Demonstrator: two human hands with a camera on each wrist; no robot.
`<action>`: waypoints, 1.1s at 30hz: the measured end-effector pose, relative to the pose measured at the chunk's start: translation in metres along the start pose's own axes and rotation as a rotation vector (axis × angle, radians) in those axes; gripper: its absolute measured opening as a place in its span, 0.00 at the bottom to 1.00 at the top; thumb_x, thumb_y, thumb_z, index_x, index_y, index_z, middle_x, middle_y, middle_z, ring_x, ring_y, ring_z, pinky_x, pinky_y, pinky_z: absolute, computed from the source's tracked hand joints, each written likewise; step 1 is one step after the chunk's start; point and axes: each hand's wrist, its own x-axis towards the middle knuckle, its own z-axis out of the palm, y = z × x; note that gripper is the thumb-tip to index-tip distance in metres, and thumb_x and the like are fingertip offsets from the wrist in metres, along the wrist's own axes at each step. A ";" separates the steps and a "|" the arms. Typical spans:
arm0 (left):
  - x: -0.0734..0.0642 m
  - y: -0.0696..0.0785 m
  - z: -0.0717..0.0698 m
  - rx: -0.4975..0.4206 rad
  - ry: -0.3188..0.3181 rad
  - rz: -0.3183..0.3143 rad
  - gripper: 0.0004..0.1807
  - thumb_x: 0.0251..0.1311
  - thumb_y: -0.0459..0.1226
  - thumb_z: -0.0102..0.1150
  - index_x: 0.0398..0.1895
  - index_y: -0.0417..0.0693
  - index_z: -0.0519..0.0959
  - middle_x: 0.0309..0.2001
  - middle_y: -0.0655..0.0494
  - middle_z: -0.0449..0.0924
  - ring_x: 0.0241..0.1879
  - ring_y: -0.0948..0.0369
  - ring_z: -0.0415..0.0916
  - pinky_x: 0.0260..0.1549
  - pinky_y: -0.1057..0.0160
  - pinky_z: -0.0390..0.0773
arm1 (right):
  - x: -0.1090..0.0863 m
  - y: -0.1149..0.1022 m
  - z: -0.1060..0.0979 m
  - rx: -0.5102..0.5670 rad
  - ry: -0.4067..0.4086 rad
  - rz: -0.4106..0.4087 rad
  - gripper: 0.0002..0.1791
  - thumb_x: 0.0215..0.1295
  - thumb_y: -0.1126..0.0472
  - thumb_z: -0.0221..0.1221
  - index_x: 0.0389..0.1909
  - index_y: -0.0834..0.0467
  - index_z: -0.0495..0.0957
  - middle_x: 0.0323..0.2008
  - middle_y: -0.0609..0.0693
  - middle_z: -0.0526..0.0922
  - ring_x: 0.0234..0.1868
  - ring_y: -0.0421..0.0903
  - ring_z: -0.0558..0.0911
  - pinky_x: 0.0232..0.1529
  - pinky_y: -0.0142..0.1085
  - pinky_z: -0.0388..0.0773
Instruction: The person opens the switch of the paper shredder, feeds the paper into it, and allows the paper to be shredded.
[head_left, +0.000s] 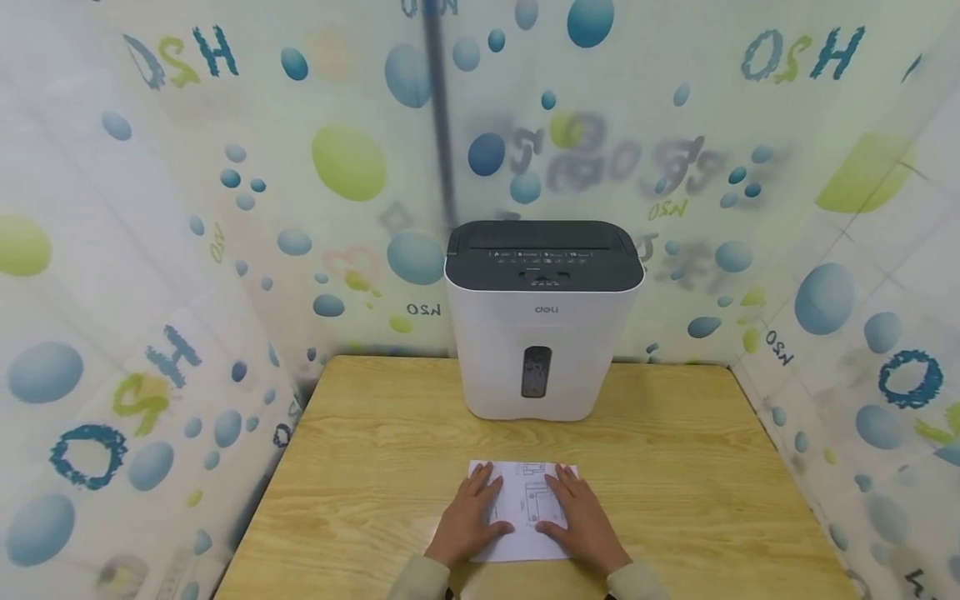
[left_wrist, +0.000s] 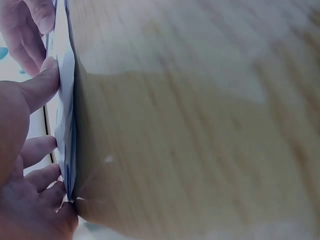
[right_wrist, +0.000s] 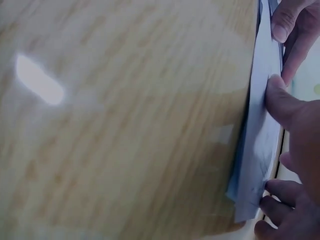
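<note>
A thin stack of paper sheets [head_left: 521,546] with printed line drawings lies on the wooden table near its front edge. My left hand [head_left: 467,521] rests on the left side of the paper, fingers spread and pointing forward. On the right side, my right hand [head_left: 587,523] lies the same way, its thumb toward the other thumb. In the left wrist view, the paper's edge [left_wrist: 66,115] shows several layers slightly apart, with fingertips touching the top. The right wrist view shows the paper [right_wrist: 257,120] edge-on, a lower layer sticking out at one end.
A white paper shredder [head_left: 495,350] with a dark top stands at the back of the wooden table [head_left: 360,483], beyond the paper. Curtains [head_left: 345,250] printed with blue and green dots hang behind the table and on both sides.
</note>
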 end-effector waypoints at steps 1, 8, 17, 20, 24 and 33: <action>0.000 0.000 0.000 0.000 -0.001 0.000 0.44 0.55 0.56 0.73 0.73 0.49 0.72 0.79 0.48 0.60 0.79 0.44 0.57 0.72 0.43 0.65 | 0.000 -0.001 -0.001 0.001 -0.001 0.002 0.44 0.57 0.46 0.73 0.70 0.64 0.71 0.73 0.67 0.67 0.75 0.67 0.65 0.74 0.64 0.60; 0.001 0.001 -0.001 -0.005 -0.006 -0.010 0.44 0.54 0.56 0.74 0.72 0.50 0.72 0.79 0.48 0.60 0.79 0.45 0.56 0.72 0.43 0.65 | 0.004 -0.002 0.000 0.002 -0.006 0.021 0.45 0.55 0.48 0.74 0.71 0.63 0.70 0.73 0.67 0.68 0.75 0.65 0.67 0.75 0.62 0.59; -0.001 0.001 -0.001 -0.019 0.026 0.009 0.44 0.52 0.54 0.75 0.71 0.47 0.73 0.78 0.47 0.62 0.78 0.45 0.58 0.74 0.45 0.63 | 0.007 -0.001 -0.002 0.006 0.033 0.013 0.49 0.50 0.49 0.78 0.72 0.62 0.69 0.66 0.61 0.77 0.67 0.60 0.74 0.73 0.58 0.65; -0.001 0.001 0.000 -0.024 0.039 0.014 0.44 0.52 0.53 0.76 0.71 0.47 0.74 0.78 0.46 0.63 0.77 0.44 0.59 0.73 0.44 0.63 | 0.010 0.000 -0.005 -0.006 0.025 0.020 0.48 0.50 0.49 0.78 0.70 0.61 0.71 0.64 0.58 0.79 0.64 0.58 0.76 0.71 0.56 0.68; -0.001 0.000 0.003 -0.032 0.042 0.005 0.44 0.51 0.54 0.76 0.71 0.48 0.74 0.78 0.47 0.63 0.77 0.44 0.59 0.73 0.44 0.63 | 0.014 0.002 -0.006 -0.024 0.032 0.041 0.42 0.51 0.53 0.77 0.67 0.61 0.74 0.60 0.58 0.82 0.62 0.59 0.79 0.68 0.56 0.71; -0.001 -0.003 0.005 -0.058 0.074 0.032 0.44 0.50 0.54 0.76 0.70 0.47 0.74 0.77 0.47 0.64 0.77 0.44 0.61 0.72 0.44 0.65 | 0.016 0.002 -0.002 -0.055 0.102 0.049 0.37 0.48 0.56 0.78 0.62 0.60 0.79 0.53 0.55 0.85 0.57 0.56 0.81 0.65 0.53 0.75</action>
